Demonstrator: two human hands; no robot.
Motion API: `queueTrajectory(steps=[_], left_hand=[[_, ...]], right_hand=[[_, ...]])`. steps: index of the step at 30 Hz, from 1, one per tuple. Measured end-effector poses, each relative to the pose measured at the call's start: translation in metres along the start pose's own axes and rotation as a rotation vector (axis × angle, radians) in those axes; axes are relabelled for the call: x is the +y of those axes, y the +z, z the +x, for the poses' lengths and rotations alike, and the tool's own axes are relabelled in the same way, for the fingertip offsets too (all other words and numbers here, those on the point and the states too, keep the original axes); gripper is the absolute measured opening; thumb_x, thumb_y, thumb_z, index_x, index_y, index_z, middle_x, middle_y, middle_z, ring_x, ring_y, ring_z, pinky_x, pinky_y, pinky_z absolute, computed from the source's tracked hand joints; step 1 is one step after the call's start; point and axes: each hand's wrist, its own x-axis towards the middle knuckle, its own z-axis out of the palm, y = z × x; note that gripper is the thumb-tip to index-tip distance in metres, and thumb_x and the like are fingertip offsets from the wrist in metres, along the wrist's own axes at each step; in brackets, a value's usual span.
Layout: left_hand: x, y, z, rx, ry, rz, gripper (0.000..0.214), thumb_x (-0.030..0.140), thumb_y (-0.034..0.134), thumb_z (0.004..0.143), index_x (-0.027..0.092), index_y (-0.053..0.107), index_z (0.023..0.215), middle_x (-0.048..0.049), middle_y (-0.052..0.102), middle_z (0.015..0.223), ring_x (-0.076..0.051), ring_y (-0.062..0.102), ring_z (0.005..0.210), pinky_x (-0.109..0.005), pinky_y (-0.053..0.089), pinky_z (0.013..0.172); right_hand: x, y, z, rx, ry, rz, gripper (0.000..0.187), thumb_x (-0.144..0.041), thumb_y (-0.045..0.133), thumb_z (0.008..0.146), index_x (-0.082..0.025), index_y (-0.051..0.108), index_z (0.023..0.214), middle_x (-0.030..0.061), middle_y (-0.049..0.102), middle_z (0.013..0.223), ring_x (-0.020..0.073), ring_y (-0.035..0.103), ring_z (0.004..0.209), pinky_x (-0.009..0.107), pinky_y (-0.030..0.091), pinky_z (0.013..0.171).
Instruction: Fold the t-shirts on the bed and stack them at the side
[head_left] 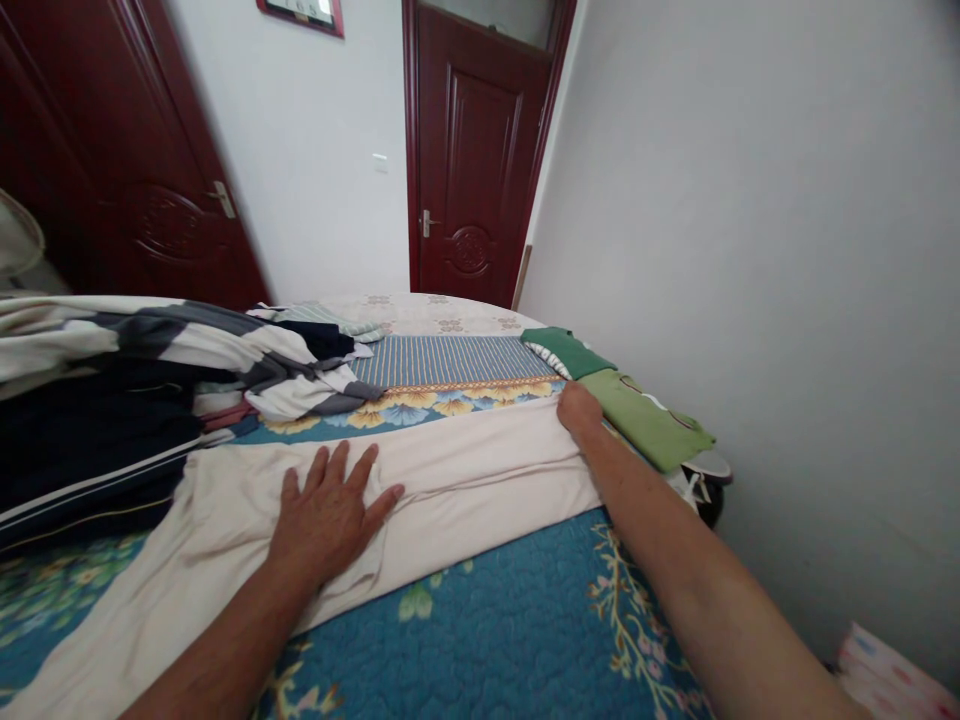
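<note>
A cream-coloured garment [480, 470] lies stretched sideways across a bed, with a lengthwise crease and several layers; its exact kind cannot be told. My left hand [330, 510] rests flat on its left part, fingers spread and palm down. At the garment's far right corner, my right hand [579, 408] is closed on the edge, its fingertips hidden from me. Just beyond that hand lie a folded light green garment [637, 415] and a dark green one [574, 350].
A heap of clothes, with a grey-and-white striped piece [247, 350] and dark navy trousers [90, 440], covers the left side. Underneath is a blue floral quilt [480, 620]. A white wall [750, 250] borders the right; two dark red doors [480, 170] stand behind.
</note>
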Motion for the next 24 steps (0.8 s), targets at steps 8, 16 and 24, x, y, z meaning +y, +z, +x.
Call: queueTrajectory(steps=[8,16,24], left_hand=[[0.001,0.0,-0.001,0.011,-0.005,-0.018,0.085,0.074,0.039,0.097,0.025,0.042,0.166,-0.0206,0.033,0.173,-0.047,0.023,0.161,-0.071,0.014,0.122],[0.0,0.004,0.0,0.04,0.015,-0.017,0.086,0.074,0.036,0.097,0.023,0.042,0.166,-0.0224,0.034,0.172,-0.049,0.024,0.159,-0.073,0.015,0.121],[-0.003,0.009,0.004,0.027,0.01,-0.003,0.086,0.074,0.034,0.097,0.025,0.041,0.167,-0.0204,0.033,0.173,-0.048,0.023,0.159,-0.073,0.015,0.121]], right_hand=[[-0.027,-0.031,-0.035,0.127,-0.101,0.038,0.04,-0.027,0.04,0.107,-0.011,0.062,0.136,0.0267,0.061,0.138,0.0346,0.057,0.131,0.048,0.046,0.109],[-0.125,-0.038,-0.168,0.031,-0.832,0.338,0.062,-0.049,0.041,0.108,-0.017,0.045,0.161,0.0135,0.04,0.17,0.0295,0.026,0.161,0.051,0.024,0.131],[-0.13,-0.025,-0.18,-0.155,-0.808,0.35,0.077,-0.067,0.036,0.107,-0.017,0.04,0.165,0.0152,0.029,0.174,0.033,0.023,0.163,0.061,0.017,0.131]])
